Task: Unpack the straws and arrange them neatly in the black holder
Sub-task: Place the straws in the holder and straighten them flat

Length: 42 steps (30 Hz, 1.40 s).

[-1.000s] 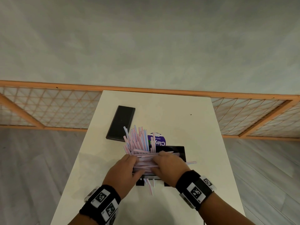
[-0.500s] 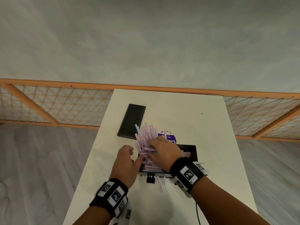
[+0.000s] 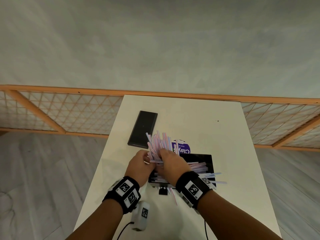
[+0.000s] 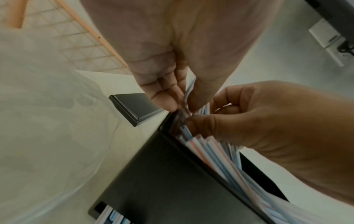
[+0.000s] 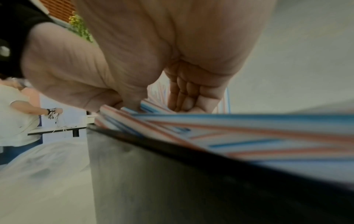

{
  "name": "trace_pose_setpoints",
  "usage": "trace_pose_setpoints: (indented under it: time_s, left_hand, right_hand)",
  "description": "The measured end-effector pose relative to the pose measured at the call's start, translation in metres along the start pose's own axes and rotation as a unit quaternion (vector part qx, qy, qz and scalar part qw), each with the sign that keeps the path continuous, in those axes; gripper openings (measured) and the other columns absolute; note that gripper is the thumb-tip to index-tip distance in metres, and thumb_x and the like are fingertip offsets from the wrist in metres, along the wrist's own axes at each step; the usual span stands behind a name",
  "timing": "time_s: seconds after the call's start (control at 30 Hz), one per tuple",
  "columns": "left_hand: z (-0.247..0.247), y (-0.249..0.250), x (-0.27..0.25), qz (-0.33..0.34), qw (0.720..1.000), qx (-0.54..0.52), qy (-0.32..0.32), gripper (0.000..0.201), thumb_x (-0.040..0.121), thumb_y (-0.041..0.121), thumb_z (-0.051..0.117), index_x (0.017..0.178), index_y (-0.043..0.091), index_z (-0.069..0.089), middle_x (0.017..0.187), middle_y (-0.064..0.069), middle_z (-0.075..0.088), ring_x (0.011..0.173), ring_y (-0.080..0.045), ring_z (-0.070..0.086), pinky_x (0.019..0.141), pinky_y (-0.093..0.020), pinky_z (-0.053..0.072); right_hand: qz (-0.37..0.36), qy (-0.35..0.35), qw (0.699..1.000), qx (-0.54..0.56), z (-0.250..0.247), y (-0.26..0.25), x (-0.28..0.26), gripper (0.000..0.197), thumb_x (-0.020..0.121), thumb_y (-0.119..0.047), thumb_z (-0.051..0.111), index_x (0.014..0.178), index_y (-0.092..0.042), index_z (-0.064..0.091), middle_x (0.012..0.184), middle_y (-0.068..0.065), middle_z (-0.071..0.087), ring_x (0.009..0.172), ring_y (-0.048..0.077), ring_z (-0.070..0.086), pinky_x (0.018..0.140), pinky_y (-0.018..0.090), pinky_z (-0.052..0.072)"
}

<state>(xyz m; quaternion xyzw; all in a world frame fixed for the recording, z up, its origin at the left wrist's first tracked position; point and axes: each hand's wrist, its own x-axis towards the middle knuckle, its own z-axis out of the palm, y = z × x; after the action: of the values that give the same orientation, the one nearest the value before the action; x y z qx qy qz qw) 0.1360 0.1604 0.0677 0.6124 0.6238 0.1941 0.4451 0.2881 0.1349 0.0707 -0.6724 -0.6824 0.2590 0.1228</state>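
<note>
Count: one black holder (image 3: 210, 161), one black lid (image 3: 143, 129), one purple-labelled pack (image 3: 182, 148), two hands; straws too many and too overlapped to count.

Holder stands on the white table (image 3: 199, 115) near its front edge. A layer of straws (image 3: 199, 166) lies flat inside it; a few stick out past its right side (image 3: 217, 174), and one lies on the table in front (image 3: 174, 196).

Left hand (image 3: 140, 166) and right hand (image 3: 170, 163) meet above the holder's left end. Both grip a fanned bunch of straws (image 3: 160, 141) whose free ends point up and away. Left wrist view: left-hand fingers (image 4: 164, 94) curled, pinching straw ends at the holder's corner. Right wrist view: right-hand fingers (image 5: 184, 97) curled over the straws, thumb pressing on them.

Lid lies flat, far left of the holder, apart from it. Pack sits just behind the holder, partly hidden by the bunch. Hands cover the holder's left half.
</note>
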Motion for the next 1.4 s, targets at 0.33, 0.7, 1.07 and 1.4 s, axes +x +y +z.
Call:
trace_pose_setpoints:
  time_s: [0.33, 0.7, 1.07, 1.4]
  left_hand:
    - [0.001, 0.01, -0.003, -0.018, 0.999, 0.033, -0.019, 0.015, 0.088, 0.025, 0.07, 0.09, 0.014, 0.059, 0.084, -0.002, 0.067, 0.073, -0.017, 0.062, 0.062, -0.026, 0.047]
    - [-0.012, 0.028, -0.009, 0.072, 0.996, -0.058, -0.013, 0.012, 0.091, 0.036, 0.073, 0.099, 0.028, 0.069, 0.094, 0.007, 0.072, 0.079, -0.006, 0.068, 0.068, -0.015, 0.052]
    - [-0.027, 0.041, -0.01, 0.2, 0.979, -0.039, -0.007, 0.028, 0.101, 0.009, 0.057, 0.121, 0.024, 0.069, 0.108, 0.014, 0.073, 0.103, -0.004, 0.068, 0.089, -0.019, 0.054]
    - [-0.045, 0.086, -0.025, 0.252, 0.958, -0.13, 0.033, 0.03, 0.102, 0.006, 0.057, 0.126, 0.02, 0.07, 0.115, 0.001, 0.075, 0.108, -0.021, 0.07, 0.094, -0.048, 0.058]
  right_hand:
    - [-0.004, 0.064, 0.997, -0.042, 0.021, -0.009, 0.005, 0.026, 0.094, -0.022, 0.06, 0.111, -0.019, 0.04, 0.097, 0.004, 0.064, 0.08, 0.026, 0.067, 0.067, 0.035, 0.056]
    - [-0.012, 0.02, 0.99, 0.139, -0.028, -0.005, 0.005, 0.013, 0.083, -0.02, 0.065, 0.089, -0.026, 0.056, 0.08, -0.005, 0.063, 0.073, 0.016, 0.06, 0.065, 0.025, 0.045]
    - [-0.056, 0.039, 0.989, 0.132, -0.066, -0.007, 0.007, 0.024, 0.091, -0.035, 0.069, 0.097, -0.016, 0.056, 0.079, 0.0, 0.058, 0.068, 0.016, 0.053, 0.061, 0.028, 0.043]
    - [-0.102, 0.117, 0.974, 0.164, -0.117, -0.022, -0.009, 0.021, 0.092, -0.033, 0.071, 0.105, -0.02, 0.061, 0.07, -0.014, 0.052, 0.062, 0.004, 0.052, 0.058, 0.015, 0.039]
